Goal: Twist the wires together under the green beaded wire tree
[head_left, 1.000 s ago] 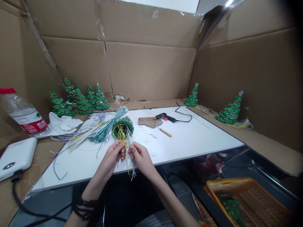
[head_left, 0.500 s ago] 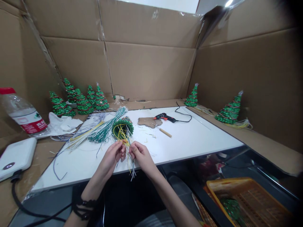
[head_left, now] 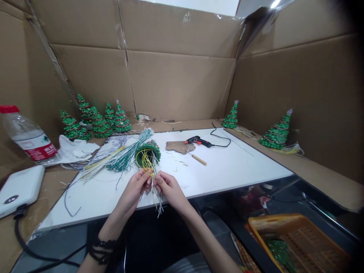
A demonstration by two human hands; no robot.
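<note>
A small green Christmas tree [head_left: 138,154] lies on its side on the white board, its hollow base facing me. Yellow, white and green wires [head_left: 148,162] spill out of that opening toward my hands. My left hand [head_left: 142,180] is closed with its fingertips pinching the yellow wires. Close beside it, my right hand [head_left: 166,185] is also closed on wires of the same bunch. Loose wire ends hang below my fingers past the board's front edge. Just left of the tree lies a bundle of green and white wires [head_left: 122,159].
Several finished trees [head_left: 99,123] stand at the back left, two more [head_left: 274,132] at the right. A glue gun [head_left: 199,141] rests on a cardboard scrap [head_left: 176,146] near a wooden-handled tool [head_left: 199,159]. A bottle [head_left: 31,140] and white power bank-like box [head_left: 21,187] are left; a yellow basket [head_left: 273,217] sits lower right.
My hands have shifted only slightly, the right one a little left toward the other. The tree and the surrounding things stay in place.
</note>
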